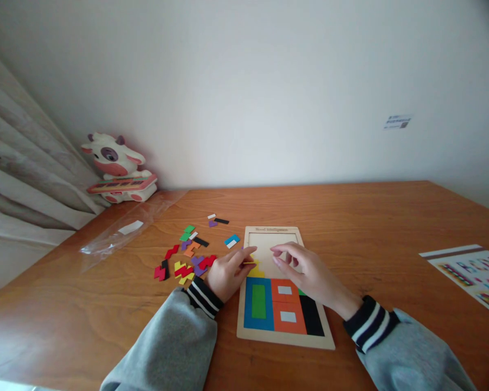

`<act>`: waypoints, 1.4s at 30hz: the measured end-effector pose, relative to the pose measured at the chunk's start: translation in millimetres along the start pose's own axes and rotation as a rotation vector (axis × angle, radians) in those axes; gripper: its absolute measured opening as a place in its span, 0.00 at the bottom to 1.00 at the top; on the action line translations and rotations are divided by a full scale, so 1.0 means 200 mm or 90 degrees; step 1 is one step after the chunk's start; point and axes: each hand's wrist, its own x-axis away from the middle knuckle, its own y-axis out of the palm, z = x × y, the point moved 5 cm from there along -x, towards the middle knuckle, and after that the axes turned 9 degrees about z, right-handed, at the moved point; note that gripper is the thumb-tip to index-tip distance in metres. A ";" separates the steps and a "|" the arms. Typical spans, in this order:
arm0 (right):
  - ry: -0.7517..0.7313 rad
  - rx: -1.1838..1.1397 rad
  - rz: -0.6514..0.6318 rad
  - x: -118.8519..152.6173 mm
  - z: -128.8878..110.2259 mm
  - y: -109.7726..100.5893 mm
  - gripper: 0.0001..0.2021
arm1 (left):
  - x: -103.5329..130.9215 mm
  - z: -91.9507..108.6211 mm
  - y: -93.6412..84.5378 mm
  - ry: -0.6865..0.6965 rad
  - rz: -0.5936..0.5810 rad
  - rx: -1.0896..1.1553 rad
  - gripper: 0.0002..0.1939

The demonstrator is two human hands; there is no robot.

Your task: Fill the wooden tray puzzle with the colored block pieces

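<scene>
A wooden puzzle board (285, 341) lies flat in front of me. Blue, green, orange, white and black pieces fill its near half, and a yellow piece (259, 270) sits just beyond the blue. Over the board's left edge, my left hand (229, 271) pinches a thin yellow puzzle piece (249, 263) between thumb and fingers. My right hand (303, 266) hovers above the right side of the board. Its thumb and index finger are apart, and nothing shows between them. The right hand hides part of the green and black pieces.
Loose coloured pieces (183, 270) are scattered left of the board, with a blue and white piece (232, 241) nearer to it. A clear plastic bag (140, 217) and a toy cow with a keyboard (122, 168) are at the back left. A printed sheet (468, 271) lies right.
</scene>
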 end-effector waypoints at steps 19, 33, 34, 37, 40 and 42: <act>0.061 -0.168 -0.058 -0.08 -0.06 0.14 0.11 | 0.01 -0.11 0.07 -0.338 0.070 0.366 0.19; 0.162 -0.137 0.056 -0.13 0.18 0.14 0.10 | -0.04 -0.03 -0.01 -0.026 -0.014 -0.042 0.10; 0.159 -0.109 0.043 -0.13 0.19 0.15 0.09 | -0.04 -0.03 -0.01 -0.009 -0.028 -0.045 0.11; 0.128 -0.009 0.025 -0.14 0.20 0.18 0.08 | -0.02 -0.02 0.02 0.032 -0.091 -0.044 0.14; 0.107 0.082 0.037 -0.13 0.18 0.20 0.07 | -0.01 -0.01 0.05 0.053 -0.154 -0.051 0.17; 0.107 0.111 0.044 -0.12 0.17 0.21 0.06 | -0.01 0.00 0.05 0.058 -0.172 -0.058 0.18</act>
